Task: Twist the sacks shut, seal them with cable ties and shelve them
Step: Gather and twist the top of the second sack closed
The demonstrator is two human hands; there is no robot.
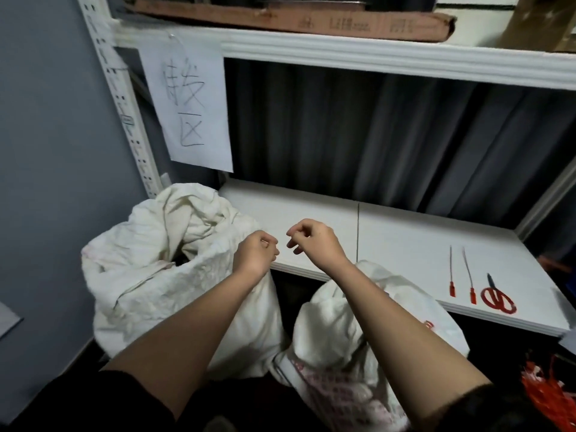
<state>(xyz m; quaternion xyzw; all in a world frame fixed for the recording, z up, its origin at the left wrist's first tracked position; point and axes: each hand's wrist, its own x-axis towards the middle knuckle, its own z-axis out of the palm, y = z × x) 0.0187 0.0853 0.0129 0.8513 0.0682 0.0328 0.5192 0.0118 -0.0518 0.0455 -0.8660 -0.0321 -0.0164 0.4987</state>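
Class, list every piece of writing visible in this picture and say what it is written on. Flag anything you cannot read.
Paper sign hanging on the shelf frame: two large handwritten characters; the lower reads "区", the upper is unclear.
Cardboard box on the upper shelf: faint print, too blurred to read.
Right sack: red print, too blurred to read.
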